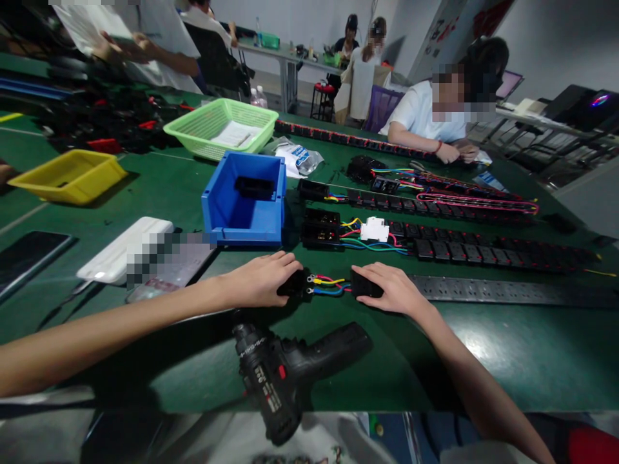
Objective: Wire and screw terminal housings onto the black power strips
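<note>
My left hand [265,278] has its fingers wrapped over a small black plastic housing [293,285]. My right hand [391,289] grips the black end of a long power strip [360,283], whose grey perforated metal length [488,290] stretches off to the right. Between my hands run short red, yellow and blue wires [331,283], with ring terminals at their left ends beside the black housing. Closer to me, a black cordless drill [275,377] lies on its side, its nose pointing up and left. My palms hide much of both black parts.
A blue bin [244,212] holding a black part stands behind my left hand. More power strips [454,251] with wires and a white breaker [374,229] lie beyond my right hand. Left are phones, a white power bank [126,248] and a yellow tray [72,177]. A co-worker [435,116] sits opposite.
</note>
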Available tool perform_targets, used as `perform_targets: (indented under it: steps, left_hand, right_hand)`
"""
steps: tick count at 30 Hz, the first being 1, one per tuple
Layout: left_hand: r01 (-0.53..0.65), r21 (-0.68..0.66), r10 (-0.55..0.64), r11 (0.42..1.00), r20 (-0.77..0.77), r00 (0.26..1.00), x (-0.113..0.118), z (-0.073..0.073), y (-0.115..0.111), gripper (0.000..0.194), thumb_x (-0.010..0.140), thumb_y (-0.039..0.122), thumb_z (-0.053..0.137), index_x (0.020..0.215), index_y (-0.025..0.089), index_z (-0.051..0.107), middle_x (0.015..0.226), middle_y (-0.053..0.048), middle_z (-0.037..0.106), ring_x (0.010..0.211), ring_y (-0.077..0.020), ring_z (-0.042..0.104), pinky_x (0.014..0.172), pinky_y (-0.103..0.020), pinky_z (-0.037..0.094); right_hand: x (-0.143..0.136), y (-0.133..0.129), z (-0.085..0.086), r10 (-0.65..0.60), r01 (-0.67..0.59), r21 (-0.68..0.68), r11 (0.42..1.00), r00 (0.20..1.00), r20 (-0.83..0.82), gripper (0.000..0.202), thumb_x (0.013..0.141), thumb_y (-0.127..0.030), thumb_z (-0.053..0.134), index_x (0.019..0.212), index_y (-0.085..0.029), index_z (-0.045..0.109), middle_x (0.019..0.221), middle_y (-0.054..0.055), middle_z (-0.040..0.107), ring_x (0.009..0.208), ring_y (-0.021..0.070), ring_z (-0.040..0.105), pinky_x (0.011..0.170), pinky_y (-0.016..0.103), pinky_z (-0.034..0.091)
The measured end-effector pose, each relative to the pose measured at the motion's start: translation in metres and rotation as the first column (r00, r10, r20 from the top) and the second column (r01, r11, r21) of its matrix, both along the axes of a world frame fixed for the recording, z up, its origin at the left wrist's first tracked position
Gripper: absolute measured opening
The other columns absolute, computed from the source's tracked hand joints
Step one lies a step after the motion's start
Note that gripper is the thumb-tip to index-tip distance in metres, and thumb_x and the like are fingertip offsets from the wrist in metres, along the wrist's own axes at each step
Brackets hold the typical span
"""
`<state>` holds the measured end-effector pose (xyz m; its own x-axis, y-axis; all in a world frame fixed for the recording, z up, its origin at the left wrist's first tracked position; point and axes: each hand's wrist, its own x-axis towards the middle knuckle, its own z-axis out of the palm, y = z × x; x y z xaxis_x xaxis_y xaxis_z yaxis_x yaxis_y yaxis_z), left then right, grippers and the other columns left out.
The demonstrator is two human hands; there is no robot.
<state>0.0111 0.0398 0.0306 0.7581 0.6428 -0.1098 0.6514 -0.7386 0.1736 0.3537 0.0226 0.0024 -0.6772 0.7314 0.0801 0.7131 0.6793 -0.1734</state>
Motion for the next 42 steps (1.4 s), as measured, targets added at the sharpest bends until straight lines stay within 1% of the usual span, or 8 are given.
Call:
perform_targets:
  steps: [4, 11, 15, 18, 25, 28, 34, 42]
  left_hand:
    - [0.007, -0.011, -0.006, 1.0, 0.01, 1.0, 0.0, -0.009, -0.001, 0.055, 0.075, 0.032, 0.065, 0.125, 0.019, 0.045, 0.112, -0.008, 0.056, 0.103, -0.0245, 0.054, 0.088, -0.034, 0.046]
    - [-0.002, 0.096, -0.001, 0.995, 0.029, 1.0, 0.003, -0.017, -0.01, 0.054, 0.086, 0.04, 0.057, 0.131, 0.015, 0.041, 0.116, -0.011, 0.055, 0.105, -0.0256, 0.054, 0.091, -0.037, 0.042]
    - [-0.036, 0.16, 0.029, 0.987, 0.049, 0.998, 0.005, -0.021, -0.016, 0.055, 0.091, 0.044, 0.051, 0.134, 0.013, 0.039, 0.119, -0.013, 0.054, 0.107, -0.0269, 0.053, 0.091, -0.039, 0.04]
    - [-0.057, 0.16, 0.047, 0.985, 0.068, 0.997, 0.008, -0.022, -0.018, 0.051, 0.091, 0.045, 0.05, 0.131, 0.014, 0.042, 0.117, -0.013, 0.055, 0.107, -0.0264, 0.053, 0.09, -0.038, 0.039]
    - [-0.077, 0.155, 0.065, 0.985, 0.077, 0.995, 0.014, -0.022, -0.018, 0.052, 0.09, 0.046, 0.051, 0.13, 0.013, 0.042, 0.116, -0.014, 0.057, 0.108, -0.0277, 0.053, 0.092, -0.039, 0.038]
    - [-0.085, 0.153, 0.075, 0.985, 0.07, 0.995, 0.014, -0.022, -0.018, 0.05, 0.091, 0.047, 0.049, 0.128, 0.014, 0.043, 0.114, -0.013, 0.057, 0.106, -0.0277, 0.053, 0.09, -0.039, 0.038]
    - [-0.093, 0.119, 0.083, 0.989, 0.086, 0.993, 0.014, -0.021, -0.016, 0.044, 0.091, 0.047, 0.049, 0.121, 0.015, 0.046, 0.109, -0.011, 0.057, 0.103, -0.0266, 0.054, 0.089, -0.038, 0.038]
    - [-0.117, 0.093, 0.106, 0.989, 0.121, 0.987, 0.014, -0.022, -0.015, 0.039, 0.091, 0.046, 0.049, 0.114, 0.015, 0.048, 0.106, -0.011, 0.058, 0.1, -0.0263, 0.054, 0.085, -0.038, 0.038]
  right_hand:
    - [0.0, 0.0, -0.001, 0.007, -0.007, 0.01, 1.0, 1.0, -0.005, 0.065, 0.088, -0.053, 0.056, 0.144, -0.023, 0.04, 0.122, 0.008, 0.06, 0.105, 0.0244, 0.058, 0.089, 0.039, 0.049]
    - [-0.003, 0.005, 0.002, 0.017, -0.017, 0.004, 1.0, 1.0, 0.015, 0.068, 0.087, -0.053, 0.057, 0.144, -0.021, 0.039, 0.123, 0.01, 0.059, 0.107, 0.026, 0.057, 0.09, 0.042, 0.049]
    - [-0.018, 0.006, 0.008, 0.057, -0.057, 0.021, 0.998, 0.998, -0.028, 0.069, 0.088, -0.053, 0.057, 0.145, -0.019, 0.037, 0.136, 0.011, 0.05, 0.118, 0.0264, 0.051, 0.098, 0.044, 0.045]
    - [-0.036, 0.01, 0.012, 0.145, -0.144, 0.015, 0.989, 0.987, -0.063, 0.057, 0.091, -0.049, 0.055, 0.14, -0.021, 0.044, 0.14, 0.009, 0.047, 0.12, 0.0251, 0.049, 0.1, 0.043, 0.043]
    - [-0.075, 0.029, 0.012, 0.325, -0.344, -0.034, 0.938, 0.913, -0.247, 0.022, 0.094, -0.031, 0.054, 0.108, -0.019, 0.066, 0.108, 0.008, 0.062, 0.099, 0.0175, 0.058, 0.088, 0.032, 0.048]
    - [-0.082, 0.035, 0.007, 0.356, -0.382, -0.045, 0.923, 0.893, -0.275, 0.021, 0.094, -0.029, 0.054, 0.107, -0.019, 0.067, 0.104, 0.007, 0.062, 0.095, 0.0163, 0.059, 0.084, 0.03, 0.048]
    - [-0.081, 0.037, -0.004, 0.347, -0.364, -0.02, 0.931, 0.901, -0.26, 0.024, 0.096, -0.03, 0.051, 0.109, -0.019, 0.067, 0.1, 0.007, 0.062, 0.091, 0.0166, 0.059, 0.081, 0.029, 0.047]
    - [-0.08, 0.036, -0.004, 0.341, -0.358, -0.036, 0.933, 0.911, -0.233, 0.024, 0.094, -0.031, 0.053, 0.111, -0.02, 0.068, 0.106, 0.007, 0.061, 0.094, 0.0171, 0.059, 0.083, 0.03, 0.048]
